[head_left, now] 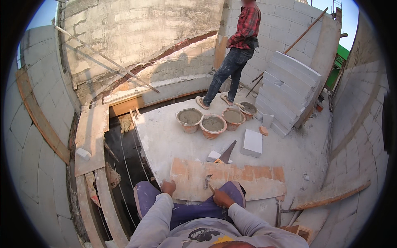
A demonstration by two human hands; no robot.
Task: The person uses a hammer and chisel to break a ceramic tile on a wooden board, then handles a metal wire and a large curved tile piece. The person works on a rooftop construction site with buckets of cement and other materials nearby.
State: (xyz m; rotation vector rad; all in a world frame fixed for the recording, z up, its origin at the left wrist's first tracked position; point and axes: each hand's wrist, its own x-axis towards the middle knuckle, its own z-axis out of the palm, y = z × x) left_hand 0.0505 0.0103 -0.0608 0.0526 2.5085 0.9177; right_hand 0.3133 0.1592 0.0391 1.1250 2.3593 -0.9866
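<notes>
My right hand (223,199) is wrapped round the handle of a claw hammer (208,181), its metal head lying over the plywood board (252,182). The board lies crosswise in front of my bent knees, coated with grey and orange patches. At its left end my left hand (168,187) is closed at the edge, though the fingers' grip is partly hidden. Just beyond the board, a handsaw (227,153) rests against a small white block piece (213,156). A larger white block (252,143) sits to the right of the saw.
Tubs of grey mortar (213,124) stand ahead, near a person (244,45) in a red checked shirt. White blocks (285,87) are stacked at the right. On my left, an open gap (124,153) drops beside planks (109,206) and a plywood sheet (91,140).
</notes>
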